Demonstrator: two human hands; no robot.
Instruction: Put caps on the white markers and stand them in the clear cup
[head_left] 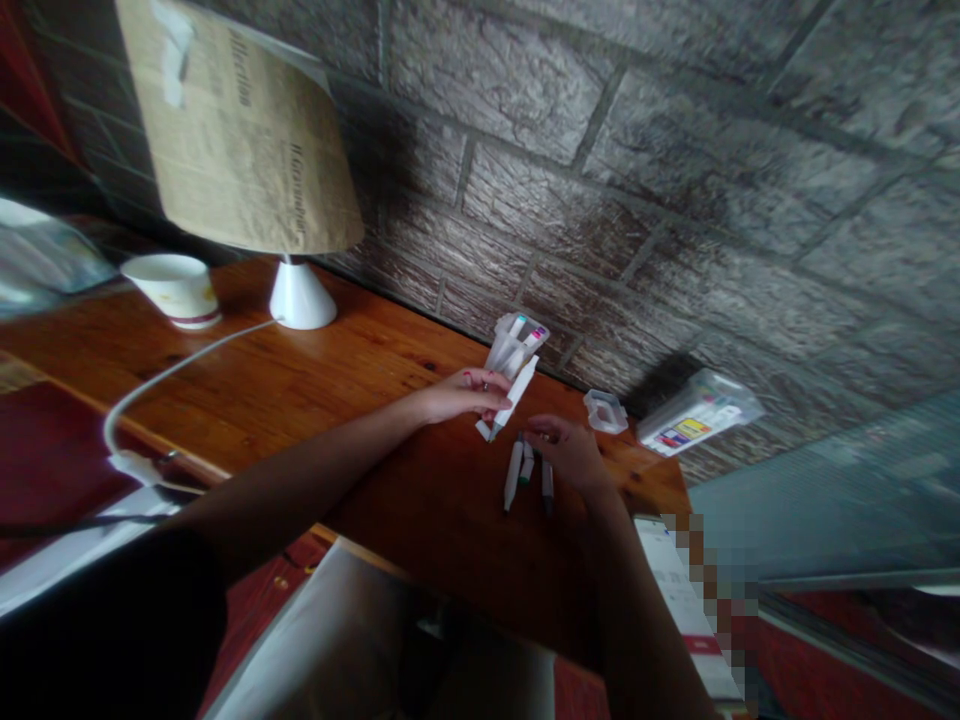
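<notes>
My left hand (471, 393) is closed around a white marker (517, 388), held at a slant above the table in front of a clear plastic case (506, 345). Inside that case stand several markers with coloured ends. A small white piece (482, 428), perhaps a cap, lies below my left hand. My right hand (571, 452) is low over the table, its fingers bent and a little apart beside several loose markers. Among these are a white marker (513, 478), a green-tipped one (526, 465) and a grey-sided one (547, 487), partly under the hand.
A clear plastic lid (606, 411) and a box with a printed label (697, 415) sit by the stone wall (525, 190). Leftward on the wooden table (397, 350) stand a lamp (304, 298) and a paper cup (176, 288). The lamp's white cord (176, 362) runs over the near edge.
</notes>
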